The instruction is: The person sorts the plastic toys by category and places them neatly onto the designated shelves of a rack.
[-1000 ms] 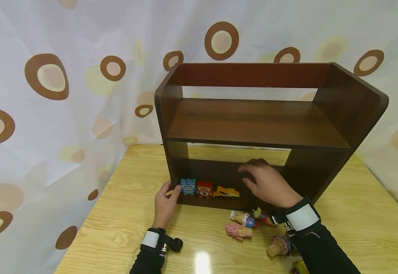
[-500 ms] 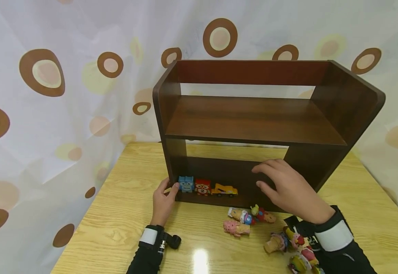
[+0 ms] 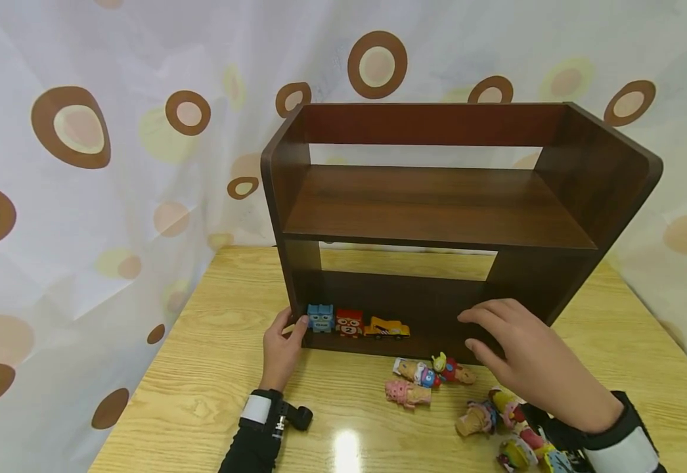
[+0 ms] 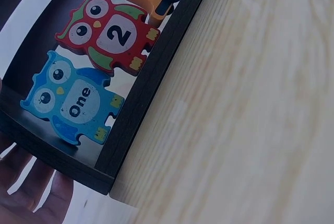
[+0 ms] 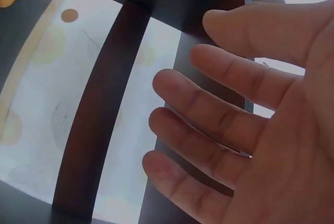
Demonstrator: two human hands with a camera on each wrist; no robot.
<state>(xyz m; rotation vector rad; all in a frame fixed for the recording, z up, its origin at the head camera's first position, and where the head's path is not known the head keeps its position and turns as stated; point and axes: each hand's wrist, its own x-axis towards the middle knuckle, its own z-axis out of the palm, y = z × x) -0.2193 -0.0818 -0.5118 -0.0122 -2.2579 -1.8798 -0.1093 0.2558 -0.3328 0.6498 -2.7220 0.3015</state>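
Here, dark-brown, round-cornered shelf [image 3: 438, 203]; left hand [image 3: 280, 351] grips its side; right hand [image 3: 532, 361] loosely spread, holding nothing.

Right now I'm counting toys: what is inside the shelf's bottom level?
A blue owl, a red owl and a yellow vehicle, in a row; the right hand hides part of its right end.

We saw a pale, wood-grained table [image 3: 201, 368] on which stood a dark shelf [image 3: 438, 203] of two tiers. On its lower board [image 3: 432, 344], near the front edge, we noted, from left to right, a blue owl [image 3: 320, 318] marked "One", a red owl [image 3: 350, 323] marked "2" and a yellow truck [image 3: 387, 328]. Directly on the table, before the shelf, we found a pink figure [image 3: 407, 393], a partly blue figure [image 3: 418, 373] and a partly red figure [image 3: 453, 370]. Further right, we observed a partly hidden cluster of figures [image 3: 511, 416].
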